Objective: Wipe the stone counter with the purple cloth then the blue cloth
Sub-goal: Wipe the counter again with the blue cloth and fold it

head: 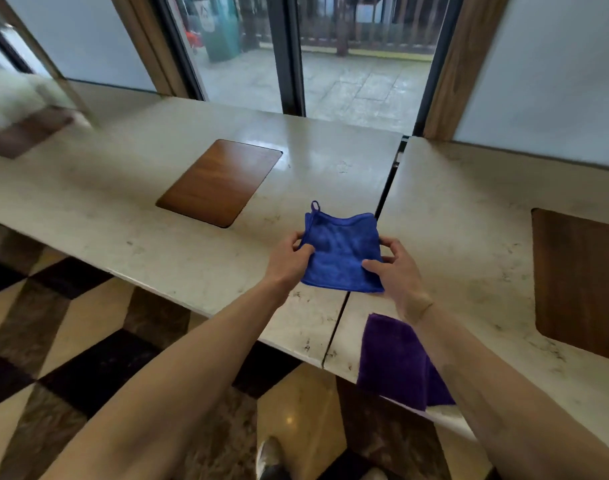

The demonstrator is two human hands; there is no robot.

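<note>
A blue cloth (341,252) with a small hanging loop at its far left corner is held spread just above the beige stone counter (164,216). My left hand (289,259) pinches its left edge and my right hand (395,268) pinches its right edge. The purple cloth (389,358) lies crumpled at the counter's front edge, under my right forearm, with part of it hanging over the edge.
A wooden inlay (220,181) sits in the counter to the left, and another wooden inlay (580,282) lies at the far right. A dark seam (386,199) splits the two slabs. Glass doors (296,53) stand behind the counter. Patterned floor lies below.
</note>
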